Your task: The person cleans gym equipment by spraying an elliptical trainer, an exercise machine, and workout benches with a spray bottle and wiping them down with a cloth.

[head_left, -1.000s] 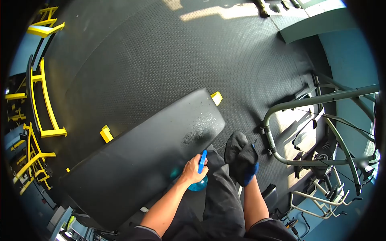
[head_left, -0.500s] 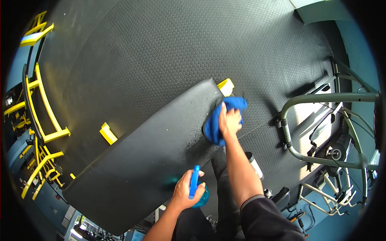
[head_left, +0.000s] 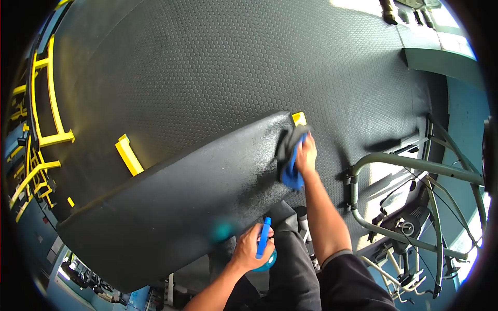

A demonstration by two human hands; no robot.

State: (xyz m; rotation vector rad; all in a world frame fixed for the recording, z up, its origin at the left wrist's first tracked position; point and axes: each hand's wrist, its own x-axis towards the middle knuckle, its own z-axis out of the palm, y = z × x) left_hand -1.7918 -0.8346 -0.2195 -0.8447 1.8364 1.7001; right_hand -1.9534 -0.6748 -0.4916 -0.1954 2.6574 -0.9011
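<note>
A long black padded bench lies diagonally before me, its upper right end dotted with wet droplets. My right hand grips a blue cloth at that end, over the pad's edge. The cloth is bunched, and a dark grey side of it faces the pad. My left hand is closed around a spray bottle with a blue trigger head, above my lap near the bench's near edge. Teal liquid shows in the bottle below the fingers.
Yellow frame parts stick out from under the bench. A yellow rack stands at the left. Green-grey tubular gym equipment is at the right. Textured black rubber flooring spreads beyond the bench. A person's feet show at the top right.
My right hand has turned the cloth more on edge, showing its dark side, and shifted slightly right. The view has tilted, so the bench sits lower at left. The left hand keeps the bottle.
</note>
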